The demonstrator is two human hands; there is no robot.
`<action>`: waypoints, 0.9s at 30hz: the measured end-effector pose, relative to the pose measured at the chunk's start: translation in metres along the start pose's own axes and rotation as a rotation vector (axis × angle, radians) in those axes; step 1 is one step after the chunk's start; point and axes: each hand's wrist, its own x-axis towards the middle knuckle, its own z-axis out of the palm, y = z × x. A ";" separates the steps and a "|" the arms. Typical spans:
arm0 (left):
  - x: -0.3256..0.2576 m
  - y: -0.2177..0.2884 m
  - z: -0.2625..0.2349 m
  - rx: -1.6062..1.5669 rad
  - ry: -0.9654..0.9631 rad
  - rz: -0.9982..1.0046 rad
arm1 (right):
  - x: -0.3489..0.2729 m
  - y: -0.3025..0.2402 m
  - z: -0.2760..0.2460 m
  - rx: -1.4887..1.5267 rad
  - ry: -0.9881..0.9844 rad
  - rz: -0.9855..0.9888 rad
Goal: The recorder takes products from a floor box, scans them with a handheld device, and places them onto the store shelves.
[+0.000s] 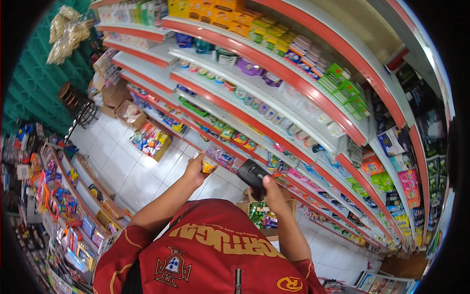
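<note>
My left hand (195, 168) is closed around a small yellow-and-orange packet (208, 167), held out over the white tiled floor. In my right hand (275, 193) is a black handheld scanner (251, 174), its broad head tilted up and to the left, toward the packet. A gap separates the two. Part of the scanner's grip is hidden by my fingers. Just beyond both hands run the lower shelves, where a pink-and-purple row of packs (221, 156) lies nearest.
Long red-edged shelves (293, 152) full of goods curve from far left to right. Another stocked rack (66, 196) stands on the left. Cardboard boxes of packets sit on the floor, one at far left (155, 151) and one below my right hand (292, 206). A dark stool (70, 94) stands farther back.
</note>
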 end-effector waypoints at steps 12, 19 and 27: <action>-0.005 -0.027 0.018 0.037 -0.100 -0.029 | -0.105 -0.308 -0.106 -1.021 0.846 -1.033; -0.010 -0.031 0.022 -0.003 -0.175 -0.130 | -0.052 -0.399 -0.178 -1.387 1.086 -0.709; -0.028 -0.013 0.025 -0.160 -0.344 -0.181 | 0.006 -0.417 -0.254 -1.448 0.995 -0.490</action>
